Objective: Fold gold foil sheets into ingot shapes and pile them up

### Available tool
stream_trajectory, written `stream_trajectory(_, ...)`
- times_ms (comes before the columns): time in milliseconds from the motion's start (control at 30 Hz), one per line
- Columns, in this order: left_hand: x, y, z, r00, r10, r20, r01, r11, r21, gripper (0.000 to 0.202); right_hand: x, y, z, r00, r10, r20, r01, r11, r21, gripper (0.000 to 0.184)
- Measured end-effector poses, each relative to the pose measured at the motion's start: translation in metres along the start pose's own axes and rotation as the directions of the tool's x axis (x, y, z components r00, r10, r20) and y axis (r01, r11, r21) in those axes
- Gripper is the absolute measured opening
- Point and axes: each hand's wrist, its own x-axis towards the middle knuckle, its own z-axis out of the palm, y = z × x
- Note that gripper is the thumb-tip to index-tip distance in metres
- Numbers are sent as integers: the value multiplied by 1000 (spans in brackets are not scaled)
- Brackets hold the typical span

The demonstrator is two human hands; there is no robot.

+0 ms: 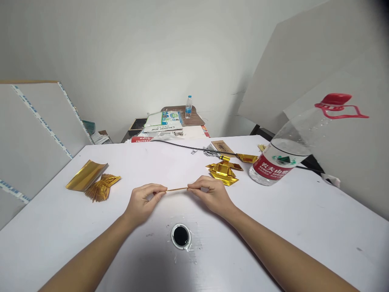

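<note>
Gold strip [177, 189], thin and narrow, stretches level between my two hands just above the white table [304, 227]. My left hand [142, 201] pinches its left end between thumb and forefinger, and my right hand [212, 194] pinches the right end the same way, so both are clamped on the strip and held a little apart from each other. Straight below the strip, nearer to me, a round black hole [181, 235] opens in the tabletop. Beyond my right hand lies a small pile of folded gold pieces [224, 171], and just right of that a large water bottle [291, 150] with a red cap leans in the view. Off to my left sit a stack of gold sheets [86, 175] and, touching it, a bundle of folded gold fans [102, 188]. A black cable [179, 146] runs across the far side of the table, and behind the table's far edge a small bottle [189, 106] stands among papers.
</note>
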Motion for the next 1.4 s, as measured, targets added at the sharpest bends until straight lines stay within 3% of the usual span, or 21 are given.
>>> stream_trajectory(233, 1, 4, 1, 994, -98, 49, 98, 995, 3, 12, 1, -9, 3, 977, 129, 168, -129, 992, -10, 17)
stream_trajectory(500, -2, 0, 5, 976, -168, 140, 173, 985, -23, 14, -1, -11, 5, 977, 87, 196, -84, 996, -21, 12)
stream_trajectory(633, -1, 1, 6, 920, -357, 161, 380, 913, -149, 14, -2, -13, 7, 957, 206, 203, -225, 971, 76, 12)
stream_trajectory(733, -1, 0, 9, 850, -477, 224, 527, 770, -359, 29, -2, -12, 11, 915, 350, 200, -391, 892, 227, 24)
stream_trajectory(833, -1, -7, 10, 812, -543, 215, 576, 683, -450, 45, 1, -6, 13, 869, 470, 153, -488, 768, 416, 38)
stream_trajectory(967, 0, -21, 7, 815, -578, 47, 539, 724, -431, 52, 8, 7, 9, 760, 642, -104, -411, 597, 689, 44)
stream_trajectory(1067, 1, -25, 6, 819, -574, 4, 526, 747, -406, 51, 11, 14, 5, 698, 692, -183, -333, 541, 773, 48)
stream_trajectory(1200, 2, -14, 7, 813, -579, 68, 553, 729, -403, 55, 11, 8, 6, 747, 660, -82, -407, 551, 728, 47)
stream_trajectory(1300, 1, -2, 9, 809, -537, 240, 581, 665, -470, 66, 7, -4, 12, 815, 574, 81, -498, 621, 606, 45)
stream_trajectory(1400, 0, 5, 12, 745, -544, 386, 667, 604, -436, 60, 3, -14, 17, 849, 497, 178, -514, 701, 494, 44)
